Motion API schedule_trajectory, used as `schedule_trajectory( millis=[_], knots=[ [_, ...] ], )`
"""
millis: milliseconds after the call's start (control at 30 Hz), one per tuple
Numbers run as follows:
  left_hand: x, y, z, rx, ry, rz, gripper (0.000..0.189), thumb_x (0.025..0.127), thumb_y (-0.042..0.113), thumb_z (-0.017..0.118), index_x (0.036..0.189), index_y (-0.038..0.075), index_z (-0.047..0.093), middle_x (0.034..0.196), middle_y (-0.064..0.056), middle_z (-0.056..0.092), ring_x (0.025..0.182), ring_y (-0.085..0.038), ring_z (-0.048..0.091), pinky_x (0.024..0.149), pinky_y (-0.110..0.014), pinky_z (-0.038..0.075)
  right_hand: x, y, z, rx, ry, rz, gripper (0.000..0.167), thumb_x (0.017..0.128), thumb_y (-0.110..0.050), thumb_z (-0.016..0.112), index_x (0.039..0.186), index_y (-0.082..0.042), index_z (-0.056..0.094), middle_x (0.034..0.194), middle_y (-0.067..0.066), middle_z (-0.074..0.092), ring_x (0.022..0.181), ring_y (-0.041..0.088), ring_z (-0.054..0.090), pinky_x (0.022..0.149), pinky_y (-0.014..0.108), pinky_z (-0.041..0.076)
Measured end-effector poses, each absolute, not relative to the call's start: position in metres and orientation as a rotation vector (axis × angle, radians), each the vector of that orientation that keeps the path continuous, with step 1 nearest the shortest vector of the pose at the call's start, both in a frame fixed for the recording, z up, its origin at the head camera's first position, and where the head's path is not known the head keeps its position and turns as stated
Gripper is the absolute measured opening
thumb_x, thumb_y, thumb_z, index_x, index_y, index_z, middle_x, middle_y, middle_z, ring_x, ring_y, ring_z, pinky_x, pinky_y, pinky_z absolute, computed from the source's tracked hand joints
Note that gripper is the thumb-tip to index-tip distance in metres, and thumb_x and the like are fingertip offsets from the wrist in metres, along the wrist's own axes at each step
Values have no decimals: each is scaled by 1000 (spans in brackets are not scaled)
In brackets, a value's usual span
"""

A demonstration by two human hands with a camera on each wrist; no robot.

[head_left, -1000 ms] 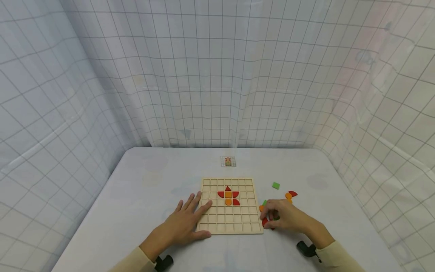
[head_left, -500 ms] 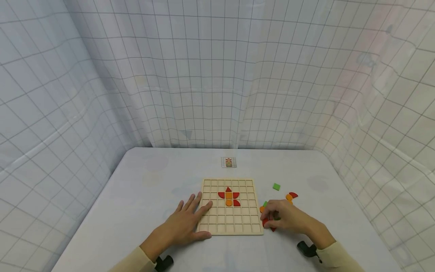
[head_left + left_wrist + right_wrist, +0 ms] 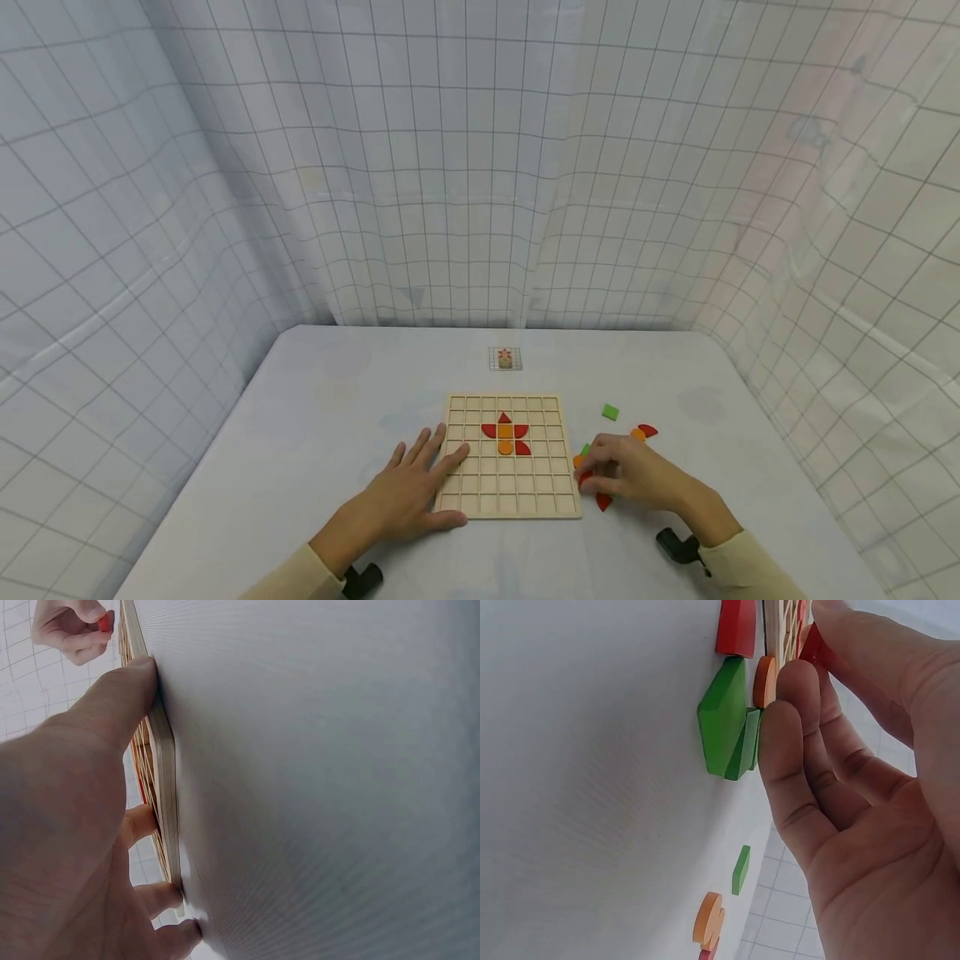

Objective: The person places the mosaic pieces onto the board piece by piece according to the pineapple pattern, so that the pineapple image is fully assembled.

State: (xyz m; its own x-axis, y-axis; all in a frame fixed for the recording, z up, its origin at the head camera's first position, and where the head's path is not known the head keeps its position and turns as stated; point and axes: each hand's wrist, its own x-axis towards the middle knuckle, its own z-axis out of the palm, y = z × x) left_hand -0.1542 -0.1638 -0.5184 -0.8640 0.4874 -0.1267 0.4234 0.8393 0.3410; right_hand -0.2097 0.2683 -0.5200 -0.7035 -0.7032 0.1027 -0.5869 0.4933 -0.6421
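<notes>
In the head view's lower right, the right hand [image 3: 633,475] pinches a red piece [image 3: 812,643], how firmly is unclear; a slack pinch could drop it. The left hand [image 3: 408,496], spread against the board [image 3: 498,485], lower centre, might push it askew.

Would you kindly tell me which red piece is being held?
The red piece pinched by the right hand, near the board; the other reds lie on the board or table.
</notes>
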Motion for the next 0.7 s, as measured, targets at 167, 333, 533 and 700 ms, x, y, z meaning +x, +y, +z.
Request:
schedule_trajectory(
  millis=[167, 333, 533, 700],
  knots=[
    [-155, -164, -520, 703, 2810, 445, 104, 103, 78, 74, 185, 26, 37, 195, -27, 18, 180, -55, 25, 137, -82, 30, -213, 266, -519, -1153, 2581, -1043, 14, 105, -14, 89, 119, -15, 90, 108, -2, 80, 88, -6, 66, 78, 22, 63],
    [-155, -164, -519, 698, 2811, 445, 104, 102, 79, 74, 185, 27, 37, 195, -26, 17, 180, -54, 24, 137, -82, 30, -215, 260, -517, -1111, 2613, -1091, 14, 105, -11, 89, 119, -11, 89, 110, -3, 80, 91, -4, 70, 82, 22, 66],
    [-155, -164, -519, 698, 2809, 446, 104, 103, 79, 73, 185, 27, 36, 195, -26, 17, 180, -54, 24, 137, -82, 29, -217, 248, -514, -1050, 2658, -1128, 18, 102, -14, 93, 118, -13, 86, 110, -8, 79, 92, -3, 77, 83, 23, 66],
    [-156, -164, -520, 695, 2812, 441, 104, 102, 80, 73, 185, 28, 36, 195, -25, 16, 181, -53, 23, 138, -82, 30, -220, 238, -512, -1077, 2679, -1120, 17, 101, -17, 94, 116, -17, 86, 111, -8, 82, 92, -4, 78, 81, 23, 67]
  ],
)
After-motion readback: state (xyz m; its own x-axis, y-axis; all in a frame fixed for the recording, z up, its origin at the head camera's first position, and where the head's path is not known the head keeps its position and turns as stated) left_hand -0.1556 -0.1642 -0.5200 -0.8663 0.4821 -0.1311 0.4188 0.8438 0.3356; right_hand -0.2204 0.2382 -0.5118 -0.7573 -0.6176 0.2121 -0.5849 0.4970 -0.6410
